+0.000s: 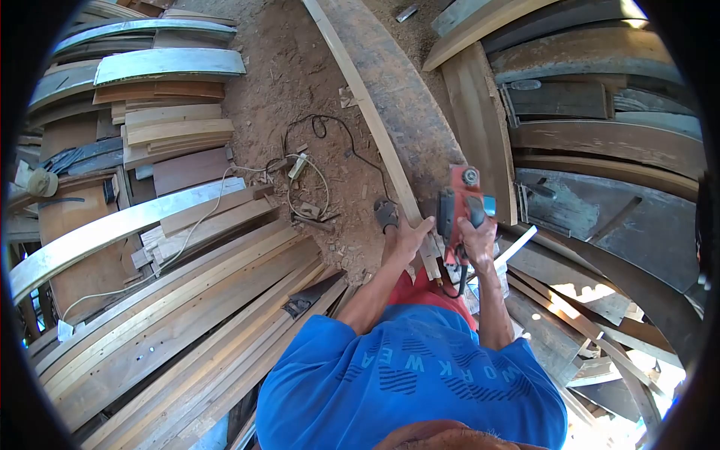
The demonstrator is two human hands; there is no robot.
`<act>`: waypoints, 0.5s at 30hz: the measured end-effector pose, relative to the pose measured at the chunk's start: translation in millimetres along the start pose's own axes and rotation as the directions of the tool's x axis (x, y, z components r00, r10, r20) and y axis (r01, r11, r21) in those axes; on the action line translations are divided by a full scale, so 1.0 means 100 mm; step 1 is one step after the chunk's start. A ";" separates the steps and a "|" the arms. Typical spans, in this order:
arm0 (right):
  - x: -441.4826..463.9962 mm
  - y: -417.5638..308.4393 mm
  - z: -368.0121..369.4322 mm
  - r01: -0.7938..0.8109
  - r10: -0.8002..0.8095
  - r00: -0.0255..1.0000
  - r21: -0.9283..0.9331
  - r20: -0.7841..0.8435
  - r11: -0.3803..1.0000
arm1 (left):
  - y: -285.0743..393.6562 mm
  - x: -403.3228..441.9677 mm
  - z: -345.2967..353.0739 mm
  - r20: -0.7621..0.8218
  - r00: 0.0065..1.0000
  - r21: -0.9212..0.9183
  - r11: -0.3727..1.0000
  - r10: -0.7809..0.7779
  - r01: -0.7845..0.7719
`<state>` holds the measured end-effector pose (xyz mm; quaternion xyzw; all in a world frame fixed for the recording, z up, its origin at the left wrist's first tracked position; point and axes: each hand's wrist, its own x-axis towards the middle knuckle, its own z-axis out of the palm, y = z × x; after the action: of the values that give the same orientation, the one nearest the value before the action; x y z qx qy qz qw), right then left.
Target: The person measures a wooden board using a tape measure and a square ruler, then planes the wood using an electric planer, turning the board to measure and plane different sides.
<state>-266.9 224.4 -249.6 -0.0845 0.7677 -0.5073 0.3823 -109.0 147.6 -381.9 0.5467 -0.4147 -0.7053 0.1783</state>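
Observation:
My right hand is wrapped round the dark handle of a red electric planer, which has a round knob at its far end. A black cord loops from the planer's near end by my lap. Closed over a long, pale wooden strip, my left hand sits close to the strip's near end, left of the planer. The strip slants away along the left edge of a broad worn plank. Whether the planer touches the strip or the plank, I cannot tell.
Stacked boards line the left side, with long planks nearer me. More timber is piled at the right. A white extension socket and looping cables lie on the sawdust-covered ground. A foot is beside the strip.

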 end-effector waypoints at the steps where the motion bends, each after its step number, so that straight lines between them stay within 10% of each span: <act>1: -0.04 -0.02 -0.07 0.002 -0.002 0.999 0.005 -0.032 1.000 | 0.14 -0.03 0.05 -0.019 0.998 0.072 0.996 0.055 -0.053; 6: -0.18 -0.05 -0.35 0.007 -0.008 0.996 -0.009 -0.086 1.000 | 0.54 -0.05 0.23 -0.063 0.956 0.123 0.952 0.288 -0.279; 15: -0.43 -0.35 -0.63 0.014 -0.014 0.999 -0.011 0.038 1.000 | 1.32 0.73 0.54 -0.063 0.989 0.010 0.992 0.130 -0.130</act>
<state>-288.5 274.6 -186.1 -0.1016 0.7625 -0.5042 0.3926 -209.6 39.0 -320.8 0.5413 -0.4454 -0.6732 0.2354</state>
